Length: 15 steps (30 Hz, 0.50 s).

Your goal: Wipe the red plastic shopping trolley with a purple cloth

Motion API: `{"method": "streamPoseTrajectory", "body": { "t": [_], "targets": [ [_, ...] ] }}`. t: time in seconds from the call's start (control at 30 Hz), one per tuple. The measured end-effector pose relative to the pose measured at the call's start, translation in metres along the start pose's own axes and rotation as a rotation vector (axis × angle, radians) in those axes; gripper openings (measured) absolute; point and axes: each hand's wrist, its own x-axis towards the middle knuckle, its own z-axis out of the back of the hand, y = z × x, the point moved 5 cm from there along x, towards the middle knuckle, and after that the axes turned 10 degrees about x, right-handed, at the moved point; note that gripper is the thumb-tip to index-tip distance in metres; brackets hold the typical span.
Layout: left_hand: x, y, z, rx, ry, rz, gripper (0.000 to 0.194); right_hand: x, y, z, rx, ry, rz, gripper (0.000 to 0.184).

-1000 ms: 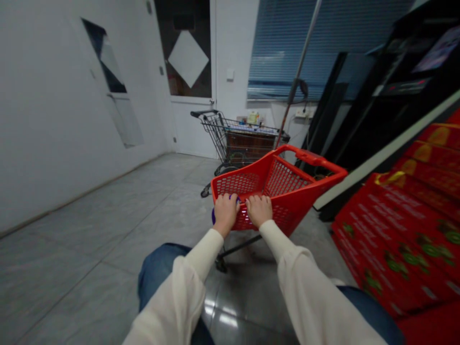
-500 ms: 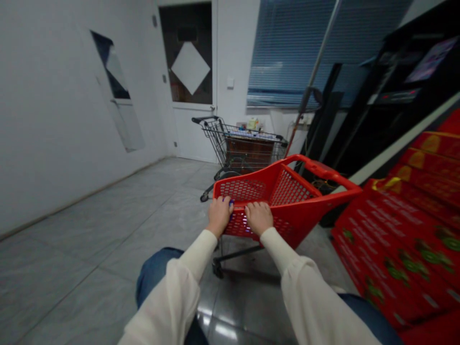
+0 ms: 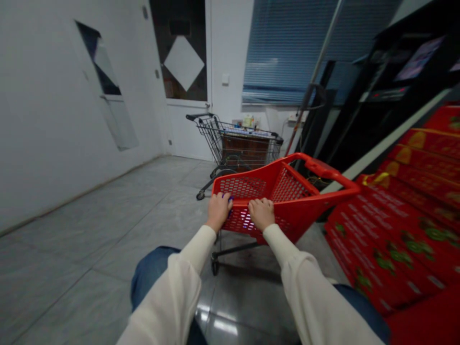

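A small red plastic shopping cart (image 3: 287,191) stands on the grey tiled floor in front of me, its handle (image 3: 325,171) on the far right side. My left hand (image 3: 218,211) is closed over the near rim of the basket, with a bit of something purple showing under its fingers. My right hand (image 3: 262,212) grips the same rim just to the right. Both arms wear cream sleeves and my knees in blue jeans show below.
A metal wire shopping cart (image 3: 235,143) loaded with goods stands behind, by a white door (image 3: 187,91). Stacked red cartons (image 3: 402,211) line the right side. Dark display units (image 3: 391,91) and a leaning pole (image 3: 312,81) are at the back right. A white wall runs along the left.
The red cart has moved slightly away and up in view, with both hands staying on its rim. The purple thing under my left hand shows less than before.
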Motion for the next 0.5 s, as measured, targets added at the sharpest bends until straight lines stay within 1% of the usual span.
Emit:
{"method": "streamPoseTrajectory", "body": {
  "t": [0.07,0.13,0.27,0.33,0.4,0.5],
  "targets": [
    [-0.001,0.014,-0.001,0.032,0.017,0.058,0.029,0.000,0.000,-0.001,0.017,-0.007,-0.008,0.035],
    [-0.001,0.015,0.000,0.054,0.024,0.087,0.030,0.000,0.002,-0.001,0.027,-0.017,-0.024,0.034],
    [0.002,-0.015,0.003,0.044,0.015,0.016,0.032,-0.002,0.002,0.001,0.020,-0.024,-0.030,0.036],
    [0.003,-0.023,0.002,0.017,0.010,-0.032,0.031,-0.003,0.000,0.002,0.018,-0.018,-0.010,0.036],
    [0.003,-0.018,0.000,0.002,0.014,-0.042,0.031,-0.004,-0.002,0.002,0.018,-0.015,0.005,0.035],
    [0.002,0.001,-0.003,0.023,0.036,0.035,0.032,-0.004,-0.001,0.000,0.020,-0.021,0.003,0.035]
  ]
}}
